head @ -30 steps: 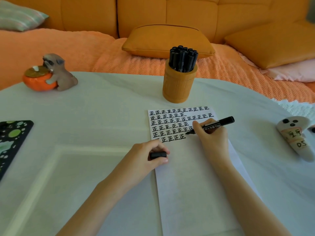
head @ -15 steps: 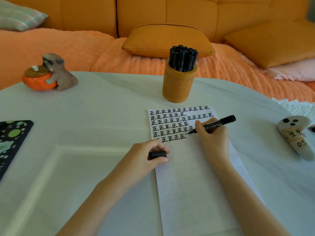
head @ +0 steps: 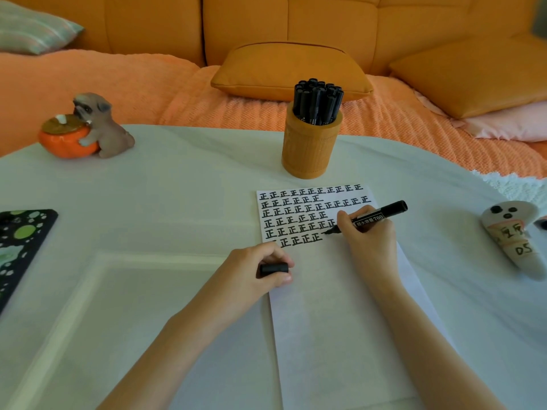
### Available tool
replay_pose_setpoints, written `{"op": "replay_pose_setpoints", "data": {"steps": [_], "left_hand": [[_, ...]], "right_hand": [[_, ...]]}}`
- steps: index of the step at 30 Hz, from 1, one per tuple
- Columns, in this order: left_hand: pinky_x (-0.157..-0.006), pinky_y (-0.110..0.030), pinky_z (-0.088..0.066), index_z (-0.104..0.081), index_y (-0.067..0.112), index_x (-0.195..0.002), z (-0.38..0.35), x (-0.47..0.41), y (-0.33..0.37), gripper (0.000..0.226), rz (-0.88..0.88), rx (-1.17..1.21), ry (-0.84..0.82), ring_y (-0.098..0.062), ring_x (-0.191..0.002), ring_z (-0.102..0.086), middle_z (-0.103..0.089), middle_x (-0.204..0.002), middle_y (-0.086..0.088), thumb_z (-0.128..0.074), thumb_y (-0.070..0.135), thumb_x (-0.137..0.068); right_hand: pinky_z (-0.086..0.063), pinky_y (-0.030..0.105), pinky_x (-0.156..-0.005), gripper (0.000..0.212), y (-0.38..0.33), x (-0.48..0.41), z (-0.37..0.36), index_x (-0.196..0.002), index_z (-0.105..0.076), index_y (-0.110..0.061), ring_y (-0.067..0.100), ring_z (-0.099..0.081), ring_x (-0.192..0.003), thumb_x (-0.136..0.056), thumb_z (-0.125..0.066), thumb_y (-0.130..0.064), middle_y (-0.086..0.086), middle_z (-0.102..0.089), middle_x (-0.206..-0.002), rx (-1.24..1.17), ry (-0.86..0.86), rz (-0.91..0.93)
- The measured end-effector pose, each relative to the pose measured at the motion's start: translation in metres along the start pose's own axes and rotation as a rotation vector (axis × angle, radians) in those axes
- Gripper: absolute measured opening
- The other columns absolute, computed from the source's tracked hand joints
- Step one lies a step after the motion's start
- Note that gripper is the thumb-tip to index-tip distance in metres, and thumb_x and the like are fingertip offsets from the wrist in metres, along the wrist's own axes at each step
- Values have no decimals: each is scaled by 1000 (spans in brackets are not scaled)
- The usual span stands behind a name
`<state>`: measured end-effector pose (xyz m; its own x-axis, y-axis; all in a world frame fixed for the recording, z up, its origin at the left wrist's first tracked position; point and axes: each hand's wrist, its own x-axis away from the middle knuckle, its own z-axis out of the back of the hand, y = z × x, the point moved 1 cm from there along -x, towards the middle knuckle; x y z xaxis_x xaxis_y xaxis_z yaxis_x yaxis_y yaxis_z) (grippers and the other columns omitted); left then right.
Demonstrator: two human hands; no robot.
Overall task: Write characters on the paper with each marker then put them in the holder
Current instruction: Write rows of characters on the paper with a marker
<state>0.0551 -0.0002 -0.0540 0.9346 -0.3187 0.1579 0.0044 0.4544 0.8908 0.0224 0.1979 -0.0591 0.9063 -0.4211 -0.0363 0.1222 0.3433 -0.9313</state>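
Note:
A white sheet of paper point(head: 340, 306) lies on the table, its top part filled with several rows of black characters. My right hand point(head: 368, 241) grips a black marker point(head: 380, 216), whose tip touches the paper at the end of the lowest row. My left hand point(head: 254, 273) rests on the paper's left edge and pinches the marker's black cap point(head: 273, 268). Behind the paper stands an orange cylindrical holder point(head: 309, 149) with several black markers point(head: 318, 102) upright in it.
A pug figurine hugging an orange pot point(head: 85, 128) sits at the back left. A dark patterned object point(head: 20, 247) lies at the left edge. A white ghost-shaped item point(head: 515, 238) with writing lies at the right. An orange sofa with cushions point(head: 290, 69) is behind the table.
My right hand with the marker has shifted slightly right and back along the lowest row, drawing a stroke. My left hand with the cap has stayed put.

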Motion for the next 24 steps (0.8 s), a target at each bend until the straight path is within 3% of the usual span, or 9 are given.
{"op": "replay_pose_setpoints", "data": {"steps": [5, 13, 16, 20, 24], "left_hand": [[-90, -27, -50, -66, 29, -87, 0, -1, 0, 14, 2, -3, 0, 3, -89, -65, -71, -89, 14, -71, 17, -80], [-91, -30, -51, -65, 33, -84, 0, -1, -1, 16, 0, -15, 3, 3, -89, -65, -71, -90, 15, -72, 18, -80], [-90, -29, -51, -65, 33, -84, 0, -1, -1, 16, 1, -18, 2, 3, -89, -65, -71, -90, 16, -71, 19, -80], [-90, -28, -51, -65, 34, -83, 0, -1, -1, 17, 2, -20, 4, 4, -89, -64, -71, -90, 16, -72, 19, -80], [-90, -27, -50, -65, 32, -84, 0, -1, -1, 16, 6, -12, 3, 3, -89, -65, -71, -91, 15, -72, 18, -80]], "right_hand": [[-25, 12, -39, 25, 0, 0, 1, -64, -43, -8, 4, -33, -40, -85, -58, -9, -16, -38, -37, 15, -12, 5], [-22, 14, -39, 25, 1, -1, 1, -68, -45, 1, 6, -29, -42, -85, -60, -11, -7, -34, -51, 14, 9, 17], [-23, 14, -40, 25, 2, -2, 2, -69, -46, -3, 6, -29, -42, -86, -60, -14, -12, -33, -46, 9, 11, 10], [-23, 14, -40, 30, 3, -2, 1, -71, -47, 8, 5, -31, -42, -87, -60, -14, -14, -36, -41, 20, 7, 15], [-25, 16, -41, 26, 2, -1, 0, -69, -45, -3, 6, -31, -44, -87, -60, -14, -8, -38, -52, 25, 28, 44]]}}
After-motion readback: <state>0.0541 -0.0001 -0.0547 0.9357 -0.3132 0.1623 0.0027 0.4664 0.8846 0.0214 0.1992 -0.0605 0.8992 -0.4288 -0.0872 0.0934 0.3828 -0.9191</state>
